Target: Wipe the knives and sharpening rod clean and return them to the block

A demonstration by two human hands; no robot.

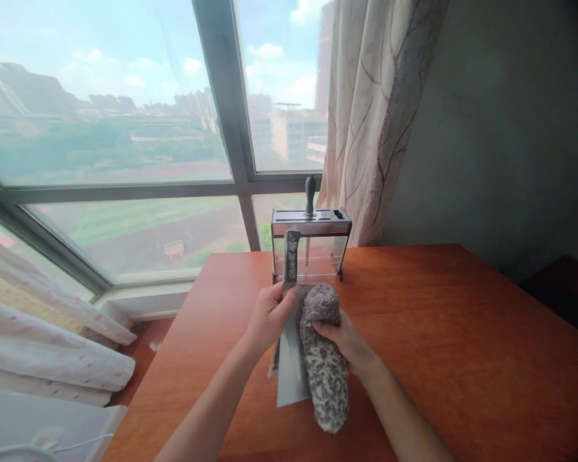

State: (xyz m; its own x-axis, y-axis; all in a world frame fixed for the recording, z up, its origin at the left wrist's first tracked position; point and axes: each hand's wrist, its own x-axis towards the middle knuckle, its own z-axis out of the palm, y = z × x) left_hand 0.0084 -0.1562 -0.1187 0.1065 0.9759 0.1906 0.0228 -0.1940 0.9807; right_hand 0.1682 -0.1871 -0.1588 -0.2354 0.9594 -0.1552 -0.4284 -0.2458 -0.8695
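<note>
My left hand (pixel 272 314) grips a kitchen knife (pixel 291 359) near the base of its handle, which points up and away from me. The broad blade hangs down toward me. My right hand (pixel 345 340) is closed around a fluffy grey and white cloth (pixel 326 378), its thumb on top. The cloth lies along the right side of the blade; whether it presses on the blade I cannot tell. Behind the hands stands a knife holder (pixel 311 224) with a metal frame and clear sides. A dark-handled tool (pixel 310 196) sits upright in its top slot.
All this is over a reddish-brown wooden table (pixel 443 333). Part of a pale object (pixel 272 367) shows behind the blade, its kind unclear. Windows (pixel 125 237) rise beyond the table's far left edge. A patterned curtain (pixel 366 115) hangs behind the holder, and another curtain (pixel 48 346) is at lower left.
</note>
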